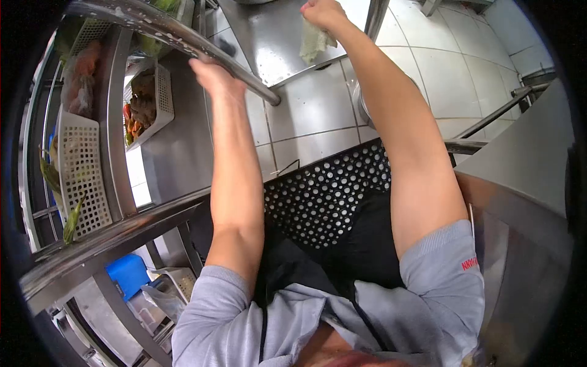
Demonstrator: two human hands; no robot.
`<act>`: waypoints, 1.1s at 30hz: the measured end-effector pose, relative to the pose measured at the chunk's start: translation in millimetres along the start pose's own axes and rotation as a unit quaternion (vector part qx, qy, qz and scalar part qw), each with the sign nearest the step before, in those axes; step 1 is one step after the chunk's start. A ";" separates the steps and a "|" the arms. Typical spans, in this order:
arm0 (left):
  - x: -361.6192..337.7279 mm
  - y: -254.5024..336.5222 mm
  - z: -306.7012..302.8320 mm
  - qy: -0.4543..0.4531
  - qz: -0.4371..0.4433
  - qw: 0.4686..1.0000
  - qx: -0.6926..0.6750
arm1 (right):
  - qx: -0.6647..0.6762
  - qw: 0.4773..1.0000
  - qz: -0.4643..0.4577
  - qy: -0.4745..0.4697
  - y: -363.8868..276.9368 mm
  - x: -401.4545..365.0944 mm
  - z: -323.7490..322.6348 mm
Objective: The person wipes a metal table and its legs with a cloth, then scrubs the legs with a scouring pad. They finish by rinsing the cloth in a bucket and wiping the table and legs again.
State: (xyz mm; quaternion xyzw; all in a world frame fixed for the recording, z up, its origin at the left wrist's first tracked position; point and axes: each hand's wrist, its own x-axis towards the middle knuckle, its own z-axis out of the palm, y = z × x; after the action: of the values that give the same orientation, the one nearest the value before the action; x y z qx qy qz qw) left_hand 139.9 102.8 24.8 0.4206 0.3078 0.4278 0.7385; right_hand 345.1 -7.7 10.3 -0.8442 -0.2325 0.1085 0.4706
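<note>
A light green cloth [315, 43] hangs from my right hand [325, 13], whose fingers are closed on it. The cloth hangs against the front edge of a stainless steel shelf [275, 37]. On the left, my left hand [215, 78] grips a round metal leg [241, 72], its thumb extended along the near side and its other fingers mostly hidden behind the metal. White suds and wet spots cover the upper stretch of that leg.
White perforated baskets [82, 177] with vegetables stand on a metal rack to the left. A black perforated mat [324, 196] lies on the white tile floor [306, 116] below me. A steel cabinet [520, 165] flanks my right side; a blue container [127, 275] sits lower left.
</note>
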 end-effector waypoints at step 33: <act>-31.1 78.3 17.4 0.041 0.071 0.992 0.098 | -0.235 0.958 -0.032 -0.159 46.1 0.2 25.5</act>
State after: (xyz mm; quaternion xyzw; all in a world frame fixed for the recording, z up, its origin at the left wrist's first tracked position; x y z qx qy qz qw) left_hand 111.1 90.8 105.0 0.4942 0.3479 0.4639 0.6477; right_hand 348.4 -9.3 -42.3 -0.8947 -0.3506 0.1688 0.2191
